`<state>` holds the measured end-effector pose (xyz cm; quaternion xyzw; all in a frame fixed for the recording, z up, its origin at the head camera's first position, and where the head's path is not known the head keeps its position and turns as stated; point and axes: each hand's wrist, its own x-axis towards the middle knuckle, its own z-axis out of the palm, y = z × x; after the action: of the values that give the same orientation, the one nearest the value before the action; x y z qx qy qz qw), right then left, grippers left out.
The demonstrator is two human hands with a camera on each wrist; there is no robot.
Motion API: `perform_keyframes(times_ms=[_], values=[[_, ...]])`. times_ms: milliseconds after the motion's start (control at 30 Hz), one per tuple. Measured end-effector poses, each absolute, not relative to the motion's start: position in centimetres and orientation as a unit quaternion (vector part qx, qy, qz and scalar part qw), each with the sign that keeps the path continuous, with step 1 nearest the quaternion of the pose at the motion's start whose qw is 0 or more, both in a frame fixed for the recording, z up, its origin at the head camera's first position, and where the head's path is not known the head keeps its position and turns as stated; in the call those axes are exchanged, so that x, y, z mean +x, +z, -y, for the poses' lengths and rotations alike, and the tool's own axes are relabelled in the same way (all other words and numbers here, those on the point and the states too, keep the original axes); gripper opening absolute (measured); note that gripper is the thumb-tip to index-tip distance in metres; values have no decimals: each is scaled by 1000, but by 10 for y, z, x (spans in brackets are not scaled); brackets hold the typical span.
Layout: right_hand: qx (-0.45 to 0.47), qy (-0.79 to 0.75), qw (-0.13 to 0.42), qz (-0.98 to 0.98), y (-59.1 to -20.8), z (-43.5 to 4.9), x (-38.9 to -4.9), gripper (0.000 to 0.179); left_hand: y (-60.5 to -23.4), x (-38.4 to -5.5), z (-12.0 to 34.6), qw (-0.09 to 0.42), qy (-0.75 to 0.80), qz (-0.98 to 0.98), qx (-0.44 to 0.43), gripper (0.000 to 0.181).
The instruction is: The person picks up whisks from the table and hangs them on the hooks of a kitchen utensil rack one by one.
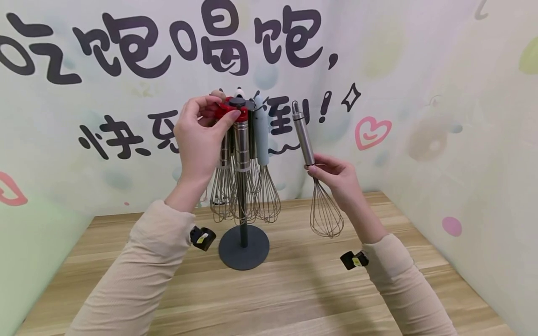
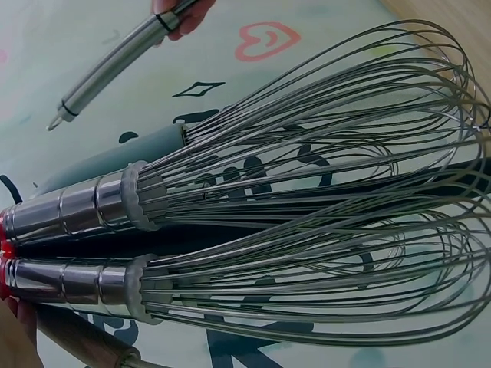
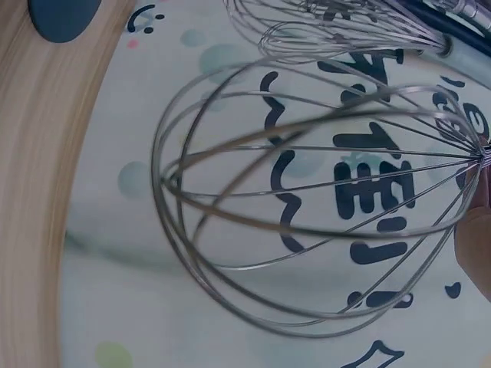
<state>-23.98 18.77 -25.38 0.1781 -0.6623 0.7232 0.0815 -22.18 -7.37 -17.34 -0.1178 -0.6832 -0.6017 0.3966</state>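
Observation:
A dark whisk stand (image 1: 244,249) holds several hanging whisks. My left hand (image 1: 198,140) is at its top, thumb and fingers pinching the red ends (image 1: 241,115) of two steel-handled whisks (image 2: 73,208). Whether it also touches the stand's hub is hidden. Right of the stand, my right hand (image 1: 336,178) pinches a steel whisk (image 1: 304,140) where handle meets wires. That whisk is nearly upright, loop up, apart from the stand; its wire balloon (image 3: 307,199) fills the right wrist view. Beside the red-ended whisks hangs one with a pale blue handle (image 1: 261,133).
The stand is on a wood-grain table (image 1: 277,298). Behind it rises a printed backdrop (image 1: 269,84) with large dark characters and a pink heart. A brown handle (image 2: 84,333) hangs near my left fingers. Dark wrist cameras (image 1: 202,238) sit at both cuffs.

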Motion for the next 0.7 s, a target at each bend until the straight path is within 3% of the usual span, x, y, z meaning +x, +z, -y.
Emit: perform_keyframes(times_ms=[267, 700], values=[[201, 725, 72, 655, -248, -177, -230, 24, -174, -221, 77, 386, -601, 688, -126, 39], [201, 715, 59, 667, -242, -161, -222, 30, -173, -221, 78, 388, -591, 696, -123, 37]])
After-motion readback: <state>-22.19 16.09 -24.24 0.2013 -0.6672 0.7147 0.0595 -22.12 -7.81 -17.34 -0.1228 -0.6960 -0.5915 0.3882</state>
